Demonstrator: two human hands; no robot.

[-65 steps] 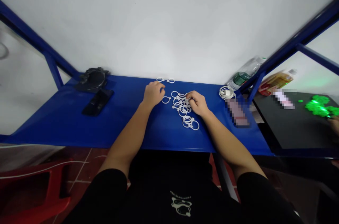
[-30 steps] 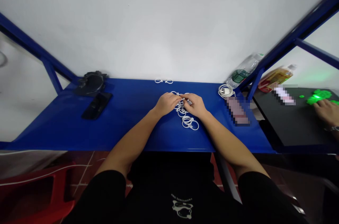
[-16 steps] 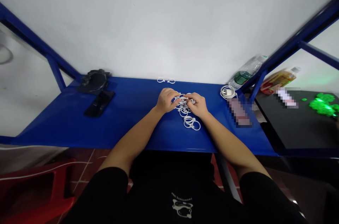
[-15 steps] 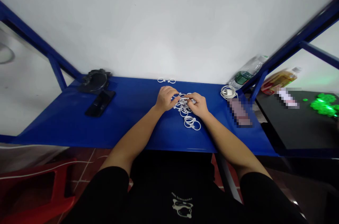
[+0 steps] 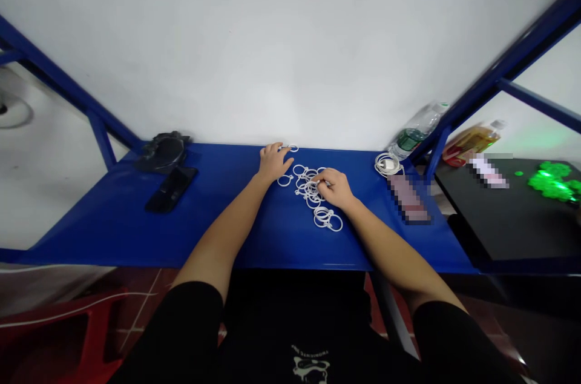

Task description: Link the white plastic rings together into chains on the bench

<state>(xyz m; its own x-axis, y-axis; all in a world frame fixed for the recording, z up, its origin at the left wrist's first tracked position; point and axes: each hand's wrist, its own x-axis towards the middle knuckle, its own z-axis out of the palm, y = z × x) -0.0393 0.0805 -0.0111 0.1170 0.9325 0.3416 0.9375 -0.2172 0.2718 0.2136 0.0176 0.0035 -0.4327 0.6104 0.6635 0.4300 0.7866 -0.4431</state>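
Several white plastic rings [image 5: 308,183] lie in a loose heap on the blue table [image 5: 218,208]. My right hand [image 5: 334,186] rests curled on the right of the heap, its fingertips pinched on rings there. My left hand [image 5: 274,162] reaches to the far side of the table with fingers stretched out, touching a small pair of white rings [image 5: 291,148] by the wall. One single ring [image 5: 284,180] lies just below that hand. Another small cluster of rings [image 5: 327,218] sits nearer to me.
A black phone [image 5: 171,188] and a dark crumpled object [image 5: 162,151] lie at the left. A coiled white cable [image 5: 387,163], a clear bottle [image 5: 415,131] and a blurred flat item [image 5: 408,198] are on the right. A black table with green pieces [image 5: 556,180] adjoins.
My left hand has left the heap and moved up and left to the pair of rings by the wall, fingers opening. My right hand stays on the heap.
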